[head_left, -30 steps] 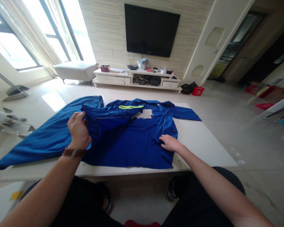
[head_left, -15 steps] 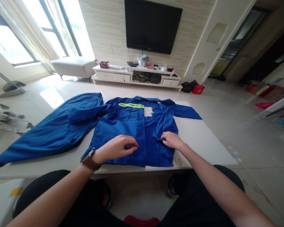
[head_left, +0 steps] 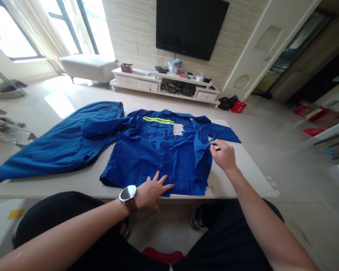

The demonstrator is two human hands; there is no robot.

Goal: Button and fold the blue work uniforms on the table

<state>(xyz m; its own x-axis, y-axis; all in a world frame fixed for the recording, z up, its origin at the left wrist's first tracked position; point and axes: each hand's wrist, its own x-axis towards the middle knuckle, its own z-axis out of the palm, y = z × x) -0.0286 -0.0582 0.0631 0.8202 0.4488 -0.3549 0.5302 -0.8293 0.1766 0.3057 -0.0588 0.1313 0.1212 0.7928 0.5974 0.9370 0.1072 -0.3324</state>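
Observation:
A blue work jacket (head_left: 147, 150) lies spread on a low white table (head_left: 245, 169), its collar at the far side. Across its chest runs a yellow-green reflective stripe (head_left: 158, 120), beside a pale patch (head_left: 178, 129). My left hand (head_left: 152, 190), with a watch on the wrist, rests with fingers spread on the jacket's near hem. Thumb and fingers of my right hand (head_left: 223, 152) pinch the edge of the front panel on the right, lifting it a little. Left of the jacket lies a second blue garment (head_left: 64, 139), partly beyond the table.
Beyond the table stands a white TV cabinet (head_left: 135, 81) with small items on it, under a wall-mounted TV (head_left: 190, 28). A white bench (head_left: 87, 67) is by the window. A red bag (head_left: 238, 107) sits on the floor at right. My knees flank the table's near edge.
My right hand has moved right and away from me, pulling the front panel's edge outward. My left hand has opened from a curled shape and come down flat near the hem.

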